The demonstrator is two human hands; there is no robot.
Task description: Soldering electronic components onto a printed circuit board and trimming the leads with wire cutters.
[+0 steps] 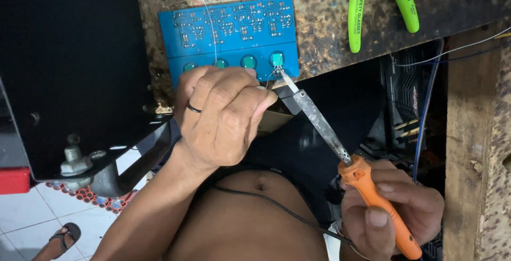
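Scorched, stained surface (330,21) carried a blue circuit board (229,32). At its near edge, the left hand (221,117) pinched thin solder wire (210,21). Further right, the right hand's (394,213) grip wrapped the orange soldering iron (330,133), tip touching the board's corner pad. Green-handled cutters (380,2) lay beyond.

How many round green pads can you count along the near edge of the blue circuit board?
4, in a row on the blue circuit board: far left, partly hidden by the left hand; next; third; fourth, at the soldering iron tip.
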